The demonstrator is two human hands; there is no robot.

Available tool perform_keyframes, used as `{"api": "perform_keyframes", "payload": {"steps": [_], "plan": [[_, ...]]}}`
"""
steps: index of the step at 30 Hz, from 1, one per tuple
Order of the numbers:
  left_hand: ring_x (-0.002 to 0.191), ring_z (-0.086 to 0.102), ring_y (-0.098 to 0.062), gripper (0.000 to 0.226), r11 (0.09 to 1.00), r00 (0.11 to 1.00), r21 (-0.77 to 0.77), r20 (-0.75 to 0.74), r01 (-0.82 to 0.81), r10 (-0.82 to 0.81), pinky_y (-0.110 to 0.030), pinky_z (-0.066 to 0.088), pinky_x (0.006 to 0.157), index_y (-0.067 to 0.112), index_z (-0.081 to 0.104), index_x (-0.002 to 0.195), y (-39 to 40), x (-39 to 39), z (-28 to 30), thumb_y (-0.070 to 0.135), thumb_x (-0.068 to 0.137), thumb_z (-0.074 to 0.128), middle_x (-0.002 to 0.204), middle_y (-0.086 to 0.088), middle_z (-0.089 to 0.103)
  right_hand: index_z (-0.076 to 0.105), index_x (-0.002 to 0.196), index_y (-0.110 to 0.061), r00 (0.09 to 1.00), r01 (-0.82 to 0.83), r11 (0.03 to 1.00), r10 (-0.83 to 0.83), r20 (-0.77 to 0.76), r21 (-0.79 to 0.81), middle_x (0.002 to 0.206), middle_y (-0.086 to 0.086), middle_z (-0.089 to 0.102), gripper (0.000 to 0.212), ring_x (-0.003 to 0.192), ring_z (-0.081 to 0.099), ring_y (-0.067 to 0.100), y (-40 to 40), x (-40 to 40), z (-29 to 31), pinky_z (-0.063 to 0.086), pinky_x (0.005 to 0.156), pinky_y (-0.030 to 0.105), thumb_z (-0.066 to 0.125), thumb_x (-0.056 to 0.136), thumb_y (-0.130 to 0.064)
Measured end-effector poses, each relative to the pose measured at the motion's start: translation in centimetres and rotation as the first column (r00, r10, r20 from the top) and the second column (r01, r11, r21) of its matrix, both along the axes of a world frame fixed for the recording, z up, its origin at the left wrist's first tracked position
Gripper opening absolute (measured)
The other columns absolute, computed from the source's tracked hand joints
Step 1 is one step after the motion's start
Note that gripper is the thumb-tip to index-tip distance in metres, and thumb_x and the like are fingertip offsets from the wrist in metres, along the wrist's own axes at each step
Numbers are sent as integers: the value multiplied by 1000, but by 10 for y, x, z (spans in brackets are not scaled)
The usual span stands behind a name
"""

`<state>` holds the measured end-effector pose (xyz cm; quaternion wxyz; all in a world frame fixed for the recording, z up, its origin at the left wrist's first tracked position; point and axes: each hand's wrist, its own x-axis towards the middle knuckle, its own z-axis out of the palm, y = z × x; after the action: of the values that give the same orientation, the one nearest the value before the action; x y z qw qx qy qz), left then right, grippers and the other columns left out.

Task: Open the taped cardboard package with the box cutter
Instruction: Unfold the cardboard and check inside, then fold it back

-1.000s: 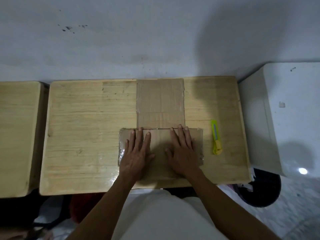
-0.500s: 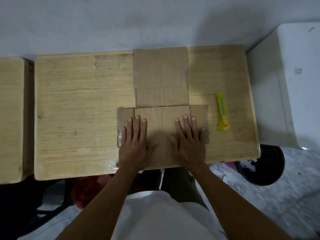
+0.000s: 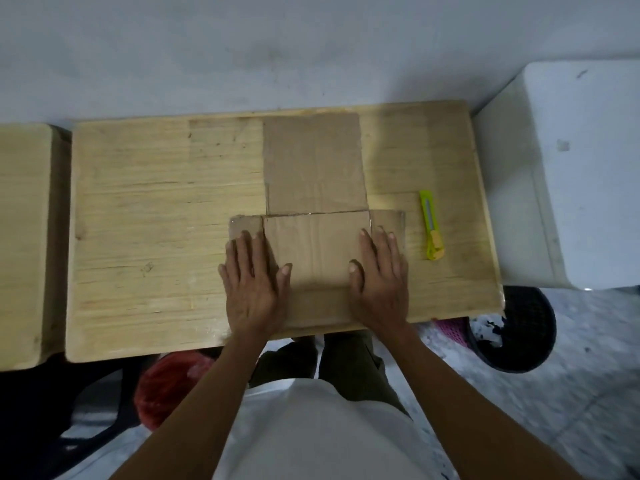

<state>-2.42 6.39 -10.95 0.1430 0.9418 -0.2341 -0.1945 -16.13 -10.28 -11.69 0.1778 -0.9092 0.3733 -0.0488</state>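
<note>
The cardboard package (image 3: 317, 247) lies unfolded flat on the wooden table (image 3: 156, 220), its large flap (image 3: 313, 164) spread toward the wall and short side flaps to left and right. My left hand (image 3: 254, 282) presses flat on its left part with straight fingers. My right hand (image 3: 379, 275) presses flat on its right part the same way. The yellow-green box cutter (image 3: 431, 225) lies on the table just right of the cardboard, apart from both hands.
A second wooden table (image 3: 24, 237) stands at the left. A white appliance (image 3: 568, 174) stands at the right, with a black basket (image 3: 523, 327) on the floor below it. A red bag (image 3: 166, 386) sits under the table. The wall is close behind.
Both hands slid outward across the cardboard, from the middle toward its left and right sides. The camera view shifted slightly; the box cutter stayed where it was.
</note>
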Motion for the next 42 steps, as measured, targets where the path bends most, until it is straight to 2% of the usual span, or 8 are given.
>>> {"api": "perform_keyframes", "payload": {"steps": [4, 11, 17, 20, 26, 32, 35, 42], "plan": [[150, 10, -36, 81, 961, 965, -105, -82, -257, 249, -58, 14, 119, 14, 7, 156, 5, 2, 8, 59, 98, 42, 163, -19, 11, 33, 151, -12, 964, 217, 968, -233, 127, 129, 156, 22, 30, 59, 145, 27, 37, -5, 0, 8, 26, 116, 51, 46, 96, -28], [132, 40, -46, 77, 927, 929, -110, -136, -359, 344, -57, 33, 109, 4, 18, 152, 1, 14, 9, 48, 96, 47, 144, -25, 45, 21, 154, -20, 866, 423, 812, -493, 84, 403, 156, 9, 33, 68, 143, 24, 30, -21, 11, 13, 20, 119, 48, 54, 95, -26], [134, 37, -43, 73, 892, 916, -220, -165, -395, 365, -51, 23, 113, 5, 18, 154, -8, 16, 19, 34, 97, 54, 144, -25, 43, 31, 148, -30, 764, 495, 638, -643, 54, 590, 149, 6, 40, 60, 136, 35, 27, -36, 17, 16, 33, 114, 49, 54, 94, -29], [132, 35, -43, 72, 826, 880, -306, -200, -474, 431, -53, 33, 104, 12, 22, 154, -8, 13, 31, 38, 96, 56, 144, -25, 39, 36, 145, -24, 716, 443, 605, -683, 144, 662, 140, 8, 46, 53, 125, 50, 25, -42, 16, 24, 44, 104, 33, 56, 96, -21], [122, 53, -28, 62, 774, 901, -461, -216, -433, 376, -38, 44, 101, 14, 31, 153, -20, 1, 53, 37, 99, 53, 134, -15, 57, 41, 144, -29, 777, 244, 699, -556, 296, 672, 127, -4, 61, 45, 113, 59, 13, -20, 15, 57, 49, 97, 31, 52, 100, -25], [153, 7, -18, 71, 931, 990, -363, -142, -27, -27, -44, 16, 124, 20, 7, 159, -21, -8, 27, 56, 100, 25, 167, -4, 6, 28, 153, -32, 958, 88, 833, -221, 183, 546, 156, -10, 34, 49, 140, 30, 5, 14, 30, 46, 29, 115, 32, 33, 105, -39], [153, -10, -15, 72, 958, 987, -281, -122, 65, -102, -48, 5, 124, 21, -3, 158, -18, -9, 13, 56, 98, 15, 165, 2, -12, 27, 154, -15, 977, -23, 931, -56, 207, 365, 161, 0, 25, 54, 150, 13, 8, 25, 30, 24, 20, 122, 38, 27, 104, -36], [151, -21, -22, 67, 980, 981, -76, -52, 185, -189, -54, -8, 121, 24, -9, 157, -17, -10, -11, 56, 98, -5, 165, 1, -15, 20, 156, -16, 996, -92, 982, 91, 16, 166, 164, 0, 17, 56, 152, 5, 11, 30, 27, -7, 14, 122, 49, 23, 102, -34]]}}
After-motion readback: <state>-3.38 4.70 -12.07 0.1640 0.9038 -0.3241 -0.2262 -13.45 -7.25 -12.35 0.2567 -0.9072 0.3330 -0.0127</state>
